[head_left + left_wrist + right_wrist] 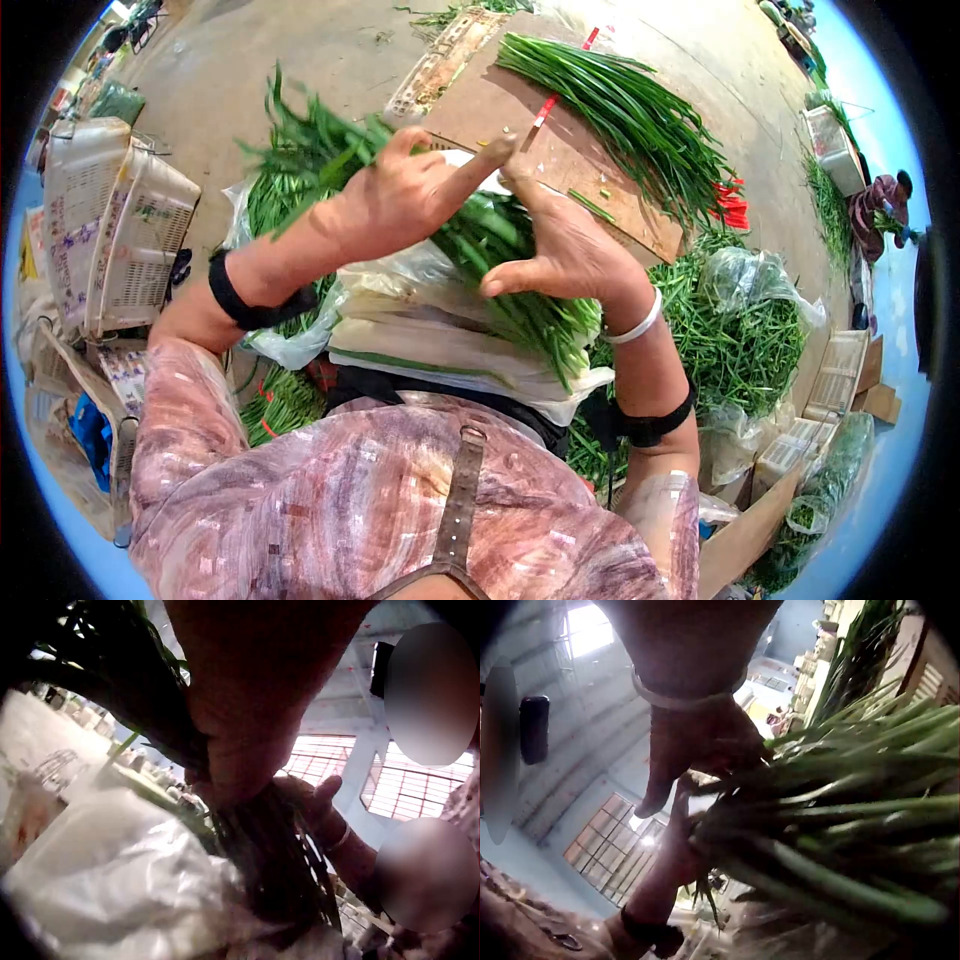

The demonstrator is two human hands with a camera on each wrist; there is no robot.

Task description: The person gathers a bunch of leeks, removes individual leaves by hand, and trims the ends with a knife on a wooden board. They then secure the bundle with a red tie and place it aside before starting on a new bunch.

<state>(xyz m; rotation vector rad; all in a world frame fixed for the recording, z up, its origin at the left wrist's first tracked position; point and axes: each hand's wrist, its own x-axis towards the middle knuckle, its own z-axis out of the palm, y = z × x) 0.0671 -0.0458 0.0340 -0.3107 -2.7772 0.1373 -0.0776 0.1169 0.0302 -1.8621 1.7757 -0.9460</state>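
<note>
A bunch of garlic chives [490,235] lies across the lap, leaves to the upper left and stalk ends to the lower right. My left hand [410,190] grips it near the middle, index finger stretched toward the right hand. In the left wrist view, the fingers of the left hand [244,742] curl round the dark stalks. Over the stalk side is my right hand [585,245], thumb spread away and fingers straight, their tips close to the left index finger. In the right wrist view, the right hand [697,742] is beside the stalks [855,810], its far fingers partly hidden.
Ahead, a brown board [490,110] bears another chive bunch [620,110] and a red-and-white strip [545,110]. White plastic [400,345] covers the lap. Loose greens [740,335] are heaped at right, with plastic bags. White crates [120,230] stand at left.
</note>
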